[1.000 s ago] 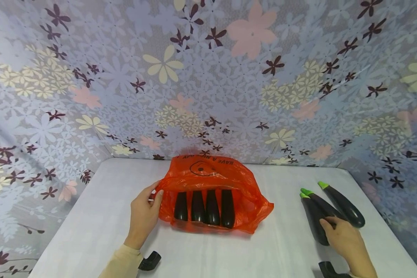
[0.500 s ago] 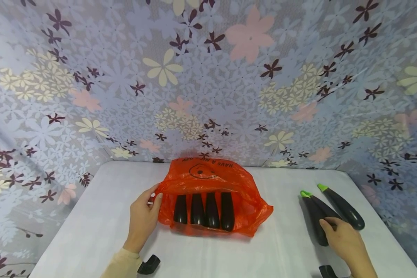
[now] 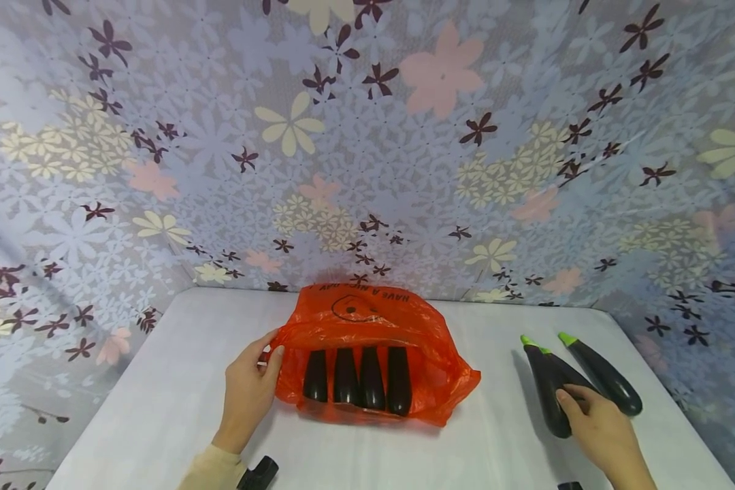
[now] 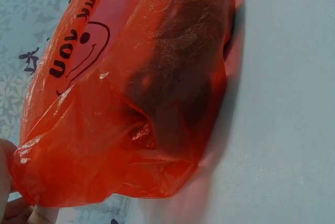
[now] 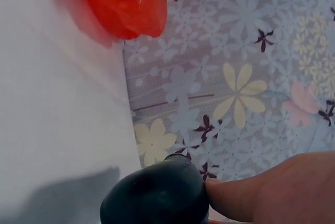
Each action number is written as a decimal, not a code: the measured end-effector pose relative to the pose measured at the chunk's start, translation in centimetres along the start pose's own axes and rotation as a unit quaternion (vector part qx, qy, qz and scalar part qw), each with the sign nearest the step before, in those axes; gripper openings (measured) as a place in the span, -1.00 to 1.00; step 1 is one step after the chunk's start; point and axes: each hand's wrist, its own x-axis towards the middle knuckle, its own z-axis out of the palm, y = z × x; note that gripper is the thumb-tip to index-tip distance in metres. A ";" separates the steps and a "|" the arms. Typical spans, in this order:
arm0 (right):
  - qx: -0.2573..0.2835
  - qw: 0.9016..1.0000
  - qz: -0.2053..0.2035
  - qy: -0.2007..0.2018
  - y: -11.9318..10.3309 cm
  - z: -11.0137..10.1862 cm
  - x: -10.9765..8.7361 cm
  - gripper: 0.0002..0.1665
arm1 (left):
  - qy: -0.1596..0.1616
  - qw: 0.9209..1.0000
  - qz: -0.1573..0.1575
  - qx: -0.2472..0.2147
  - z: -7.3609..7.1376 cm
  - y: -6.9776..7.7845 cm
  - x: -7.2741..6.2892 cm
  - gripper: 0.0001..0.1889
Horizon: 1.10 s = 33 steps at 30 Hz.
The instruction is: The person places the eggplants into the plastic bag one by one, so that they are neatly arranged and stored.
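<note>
In the head view, my left hand (image 3: 248, 391) pinches the left edge of the mouth of a red plastic bag (image 3: 431, 327). Several dark eggplants (image 3: 399, 381) lie side by side inside it, blunt ends toward me. My right hand (image 3: 603, 429) grips an eggplant (image 3: 542, 384) with a green cap at the right of the table; its shadow falls to its left. Beside it lie a second eggplant (image 3: 568, 373), partly covered, and a third eggplant (image 3: 606, 374). The right wrist view shows the gripped eggplant's rounded end (image 5: 157, 195) against my thumb (image 5: 267, 187).
A white table (image 3: 465, 449) bears everything. Behind it hangs a flower-patterned cloth (image 3: 367, 170), which also closes off both sides. The bag's far part reaches close to the table's back edge. A black device (image 3: 260, 471) sits by my left wrist.
My right hand has drawn the gripped eggplant slightly left, apart from the ones beside it. My left hand keeps its hold on the bag. The head view has tilted up a little.
</note>
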 end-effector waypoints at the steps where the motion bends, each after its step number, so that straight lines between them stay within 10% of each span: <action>1: 0.000 1.000 -0.002 0.002 0.0 0.0 -0.1 -0.19 | -0.001 1.000 0.001 0.000 0.0 0.0 0.0 -0.62; 33: 0.103 0.994 -0.018 0.022 -4.5 -0.2 -3.5 -0.08 | -0.012 1.000 -0.010 0.007 0.0 -0.1 0.0 -0.61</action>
